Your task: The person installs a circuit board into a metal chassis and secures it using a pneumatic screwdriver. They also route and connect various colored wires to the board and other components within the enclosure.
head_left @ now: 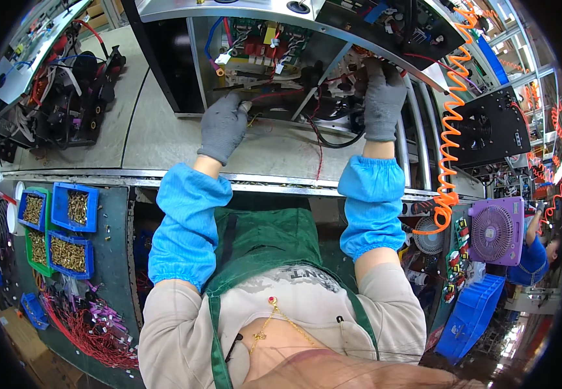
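A metal equipment housing (334, 27) stands open-sided on the bench in front of me, with a green circuit board (294, 44) and bundles of wires inside. My left hand (224, 127), in a grey glove, is at the housing's near edge, its fingers pinched on a thin red wire (274, 95) that runs into the housing. Further right, my right hand (384, 104), also gloved, reaches in among the wiring; its fingertips are hidden there. Between the hands, a black cable (336, 144) loops out over the bench, and a twisted red wire (320, 152) hangs toward the front edge.
At left sit another open unit (67, 104) and blue bins (76, 223) of brass-coloured fasteners, above a heap of red wires (89, 334). To the right are metal rollers (417, 129), an orange coiled hose (448, 139), a black fan unit (488, 126) and a purple fan (493, 232). Another person (530, 259) is beyond.
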Motion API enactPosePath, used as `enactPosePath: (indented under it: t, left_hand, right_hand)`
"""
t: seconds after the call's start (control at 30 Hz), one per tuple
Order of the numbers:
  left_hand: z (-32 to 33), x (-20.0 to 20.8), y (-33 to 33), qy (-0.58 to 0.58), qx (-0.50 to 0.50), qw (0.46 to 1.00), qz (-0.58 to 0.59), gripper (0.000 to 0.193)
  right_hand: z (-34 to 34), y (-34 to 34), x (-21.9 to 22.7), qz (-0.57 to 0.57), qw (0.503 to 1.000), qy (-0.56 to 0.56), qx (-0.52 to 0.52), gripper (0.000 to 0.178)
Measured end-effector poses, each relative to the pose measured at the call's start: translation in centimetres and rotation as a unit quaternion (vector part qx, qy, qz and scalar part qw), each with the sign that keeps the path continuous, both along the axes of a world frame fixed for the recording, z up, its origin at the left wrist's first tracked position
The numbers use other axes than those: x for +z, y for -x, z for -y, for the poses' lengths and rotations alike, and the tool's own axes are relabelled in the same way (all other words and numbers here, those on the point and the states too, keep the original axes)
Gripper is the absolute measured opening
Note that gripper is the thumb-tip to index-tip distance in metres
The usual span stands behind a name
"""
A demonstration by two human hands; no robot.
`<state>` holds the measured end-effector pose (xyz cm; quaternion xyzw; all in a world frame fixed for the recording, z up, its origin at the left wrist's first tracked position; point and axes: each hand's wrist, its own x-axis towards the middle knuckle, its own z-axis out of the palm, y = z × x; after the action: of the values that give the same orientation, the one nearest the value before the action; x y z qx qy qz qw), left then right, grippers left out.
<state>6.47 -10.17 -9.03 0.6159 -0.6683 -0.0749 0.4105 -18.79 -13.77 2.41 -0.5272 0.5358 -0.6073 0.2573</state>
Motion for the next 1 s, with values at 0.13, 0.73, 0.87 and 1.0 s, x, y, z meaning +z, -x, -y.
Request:
enactPosePath:
  t: [0.13,0.73,0.87,1.0]
  left_hand:
    - [-0.3,0.5,-1.4,0.029,-0.011,0.998,-0.045,0.013]
    - [-3.1,4.7,-1.5,0.101,0.108,0.979,0.140,0.027]
    - [-0.3,4.2,1.9,-0.104,-0.061,0.987,-0.105,0.037]
    - [2.2,2.0,3.3,-0.016,-0.073,0.975,-0.211,0.034]
  right_hand:
    - [1.1,0.9,-3.4,-0.143,0.986,0.058,-0.055,0.023]
    - [-3.3,0.9,-5.5,-0.286,0.947,0.056,-0.135,0.025]
    - [-5.2,-2.7,-3.1,-0.281,0.953,0.109,-0.033,0.021]
    - [-4.4,-6.0,-1.4,-0.506,0.858,0.081,0.049,0.023]
